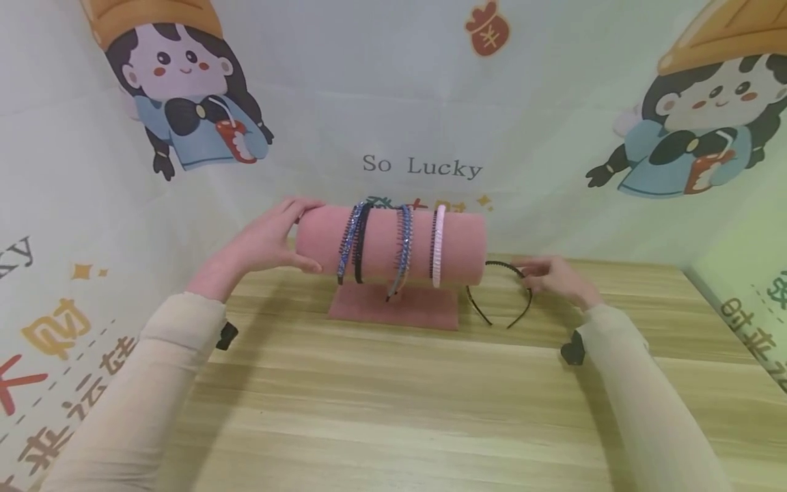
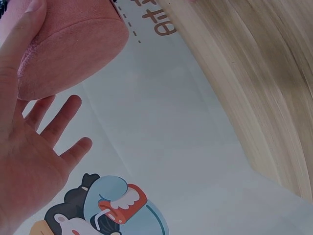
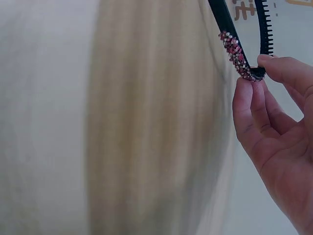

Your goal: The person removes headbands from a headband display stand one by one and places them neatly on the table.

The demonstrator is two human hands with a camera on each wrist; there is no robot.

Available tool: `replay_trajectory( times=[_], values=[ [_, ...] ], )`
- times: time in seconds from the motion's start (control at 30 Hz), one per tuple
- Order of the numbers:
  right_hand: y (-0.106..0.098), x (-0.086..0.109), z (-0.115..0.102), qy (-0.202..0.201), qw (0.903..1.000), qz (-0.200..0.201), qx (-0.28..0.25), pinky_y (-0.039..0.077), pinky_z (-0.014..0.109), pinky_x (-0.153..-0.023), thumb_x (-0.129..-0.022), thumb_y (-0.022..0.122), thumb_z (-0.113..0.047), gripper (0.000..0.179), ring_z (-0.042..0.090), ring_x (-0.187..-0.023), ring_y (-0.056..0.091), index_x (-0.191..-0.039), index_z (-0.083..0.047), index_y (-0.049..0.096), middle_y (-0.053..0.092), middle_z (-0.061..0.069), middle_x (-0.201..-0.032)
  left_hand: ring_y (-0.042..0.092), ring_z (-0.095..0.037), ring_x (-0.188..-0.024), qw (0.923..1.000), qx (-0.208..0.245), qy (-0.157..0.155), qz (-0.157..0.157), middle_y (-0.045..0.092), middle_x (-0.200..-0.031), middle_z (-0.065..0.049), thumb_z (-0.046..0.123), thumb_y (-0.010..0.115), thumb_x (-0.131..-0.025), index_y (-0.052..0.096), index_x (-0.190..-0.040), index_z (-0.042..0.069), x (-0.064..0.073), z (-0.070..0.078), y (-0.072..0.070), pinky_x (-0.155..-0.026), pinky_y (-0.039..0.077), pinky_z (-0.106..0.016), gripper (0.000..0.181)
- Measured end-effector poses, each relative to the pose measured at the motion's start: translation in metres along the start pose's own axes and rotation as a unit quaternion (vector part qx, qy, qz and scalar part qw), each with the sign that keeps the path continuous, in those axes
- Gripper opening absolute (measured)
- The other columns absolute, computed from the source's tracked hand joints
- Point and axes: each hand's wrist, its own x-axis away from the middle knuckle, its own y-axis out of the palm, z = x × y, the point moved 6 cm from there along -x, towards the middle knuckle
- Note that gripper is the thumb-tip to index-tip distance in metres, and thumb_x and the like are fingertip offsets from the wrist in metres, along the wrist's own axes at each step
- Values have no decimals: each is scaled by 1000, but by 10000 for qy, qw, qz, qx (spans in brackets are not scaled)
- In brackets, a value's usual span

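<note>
A pink plush headband stand [image 1: 424, 242], a padded roll on a flat base [image 1: 393, 307], stands on the table. My left hand [image 1: 264, 239] holds the roll's left end, thumb on the front and fingers over the top; in the left wrist view the thumb lies along the pink roll [image 2: 83, 54]. Around the roll sit a blue glittery headband [image 1: 348, 246], a black one [image 1: 361, 246], another blue one [image 1: 403, 239] and a pale pink one [image 1: 438, 246]. Right of the stand, my right hand [image 1: 556, 279] pinches a black toothed headband [image 3: 237, 56] with red and white beads, its ends pointing down.
The wood-grain table [image 1: 399, 410] runs back to a white cloth backdrop [image 1: 381, 102] printed with cartoon figures and lettering. The cloth also walls both sides. Small black devices [image 1: 573, 348] are worn at both wrists.
</note>
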Motion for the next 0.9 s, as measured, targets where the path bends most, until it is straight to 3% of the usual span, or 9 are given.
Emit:
replay_trajectory(
  times=[0.27,0.47,0.6,0.8,0.9],
  values=[
    [4,3,10,94,9992,-243,-308,59,24,-86,-97,59,-9,49,29,-117,63,-144,0,47,48,35,-141,40,-32,-137,10000,-35,-13,2,37,-151,-10,40,91,-67,31,-151,20,0,-1,1,-114,38,-58,105],
    [2,6,11,60,9995,-291,-138,58,20,-82,-97,60,-12,48,14,-105,67,-141,4,49,53,35,-137,41,-33,-136,10000,-77,11,12,38,-149,-12,39,91,-67,32,-151,19,1,2,-1,-114,37,-60,105],
    [3,7,9,31,9993,-297,226,57,24,-85,-95,63,-15,48,26,-111,65,-139,3,53,57,32,-133,41,-32,-137,10000,-84,2,26,37,-150,-11,38,91,-67,32,-151,20,0,2,-2,-114,38,-59,104],
    [5,9,7,-2,9955,-438,844,48,53,-103,-92,69,-21,56,44,-123,56,-141,-1,51,56,31,-135,41,-31,-136,9999,-109,-39,7,38,-149,-9,39,91,-67,32,-151,21,1,1,-1,-114,38,-58,104],
    [6,10,8,-6,9951,-514,845,44,59,-107,-92,69,-20,58,46,-125,54,-143,0,49,54,33,-136,40,-31,-137,9999,-137,-53,-8,38,-150,-10,39,91,-67,32,-151,20,1,1,-1,-114,38,-58,104]
  ],
)
